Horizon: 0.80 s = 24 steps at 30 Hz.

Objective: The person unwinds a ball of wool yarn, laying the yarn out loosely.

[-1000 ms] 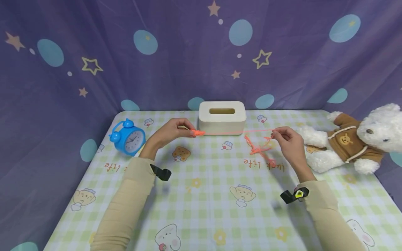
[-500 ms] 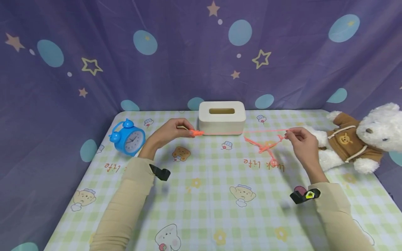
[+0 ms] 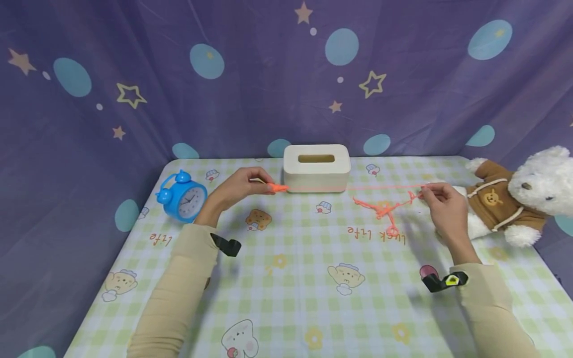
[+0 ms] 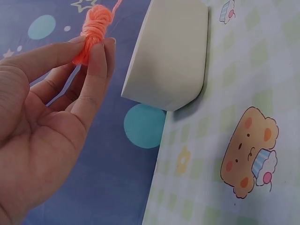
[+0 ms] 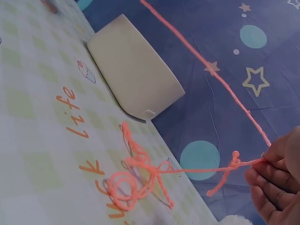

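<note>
My left hand (image 3: pixel 243 186) pinches a small wound bundle of orange yarn (image 4: pixel 96 28) between thumb and fingertips, above the table left of the tissue box. From the bundle a single yarn strand (image 5: pixel 206 63) runs taut to the right, passing in front of the box. My right hand (image 3: pixel 447 206) pinches that strand near the plush bear. Below its fingertips, a knotted length (image 5: pixel 234 164) leads down to a loose tangle of the same yarn (image 5: pixel 140 168), which lies over the tablecloth's lettering.
A white tissue box (image 3: pixel 317 176) stands at the back middle. The blue alarm clock (image 3: pixel 183 196) is beside my left forearm. A white plush bear (image 3: pixel 501 199) in a brown hoodie lies at the right, close behind my right hand. The checked tablecloth (image 3: pixel 295 278) covers the table.
My right hand has moved rightward, lengthening the taut strand and drawing the tangle a little right. The left hand has shifted only slightly left, still pinching the bundle.
</note>
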Available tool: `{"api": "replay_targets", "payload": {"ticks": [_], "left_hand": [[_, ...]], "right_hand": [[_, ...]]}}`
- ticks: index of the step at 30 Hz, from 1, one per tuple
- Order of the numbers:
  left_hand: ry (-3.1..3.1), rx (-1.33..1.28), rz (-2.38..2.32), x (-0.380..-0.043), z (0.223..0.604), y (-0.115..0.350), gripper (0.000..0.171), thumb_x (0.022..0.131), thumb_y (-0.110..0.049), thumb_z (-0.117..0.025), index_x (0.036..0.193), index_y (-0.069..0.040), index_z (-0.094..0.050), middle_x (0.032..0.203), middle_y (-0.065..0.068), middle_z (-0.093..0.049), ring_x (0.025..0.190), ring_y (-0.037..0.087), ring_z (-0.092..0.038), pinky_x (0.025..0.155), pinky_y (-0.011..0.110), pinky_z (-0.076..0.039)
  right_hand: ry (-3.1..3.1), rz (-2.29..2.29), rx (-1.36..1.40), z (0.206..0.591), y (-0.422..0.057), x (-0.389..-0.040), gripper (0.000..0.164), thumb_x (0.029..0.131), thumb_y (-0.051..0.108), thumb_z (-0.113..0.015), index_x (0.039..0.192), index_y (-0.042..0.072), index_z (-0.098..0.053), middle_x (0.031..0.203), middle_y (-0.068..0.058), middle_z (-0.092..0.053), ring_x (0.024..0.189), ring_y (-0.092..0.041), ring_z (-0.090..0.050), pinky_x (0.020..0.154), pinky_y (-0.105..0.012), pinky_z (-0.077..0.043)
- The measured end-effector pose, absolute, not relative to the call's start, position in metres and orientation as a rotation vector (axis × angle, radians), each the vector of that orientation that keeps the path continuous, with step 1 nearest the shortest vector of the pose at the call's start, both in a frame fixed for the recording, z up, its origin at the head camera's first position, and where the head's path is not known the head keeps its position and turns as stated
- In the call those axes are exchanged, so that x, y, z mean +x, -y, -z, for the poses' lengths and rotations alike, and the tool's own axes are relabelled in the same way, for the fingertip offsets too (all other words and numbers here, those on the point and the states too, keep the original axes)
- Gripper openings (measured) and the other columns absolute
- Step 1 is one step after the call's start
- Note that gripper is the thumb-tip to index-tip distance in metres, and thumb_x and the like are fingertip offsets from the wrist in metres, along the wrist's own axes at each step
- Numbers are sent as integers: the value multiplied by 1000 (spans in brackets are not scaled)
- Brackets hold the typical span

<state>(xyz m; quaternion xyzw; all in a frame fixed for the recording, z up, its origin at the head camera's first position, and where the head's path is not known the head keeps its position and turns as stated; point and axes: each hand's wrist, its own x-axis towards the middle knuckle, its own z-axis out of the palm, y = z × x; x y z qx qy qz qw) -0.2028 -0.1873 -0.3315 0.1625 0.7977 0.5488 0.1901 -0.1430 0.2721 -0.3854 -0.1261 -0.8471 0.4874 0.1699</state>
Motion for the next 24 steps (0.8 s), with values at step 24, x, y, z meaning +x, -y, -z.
{"api": "replay_targets", "payload": {"ticks": [24], "left_hand": [[-2144,502,-1588,-197,326,167,19,90,-8,-66,105,2,-62,106,12,-66,100,25,-65,95,38,-52]], "right_hand": [[2879,-1068,13,417,-254,-139,22,97,22,-55,105,4,-65,94,-15,-69,81,-22,-63,67,-28,-48]]}}
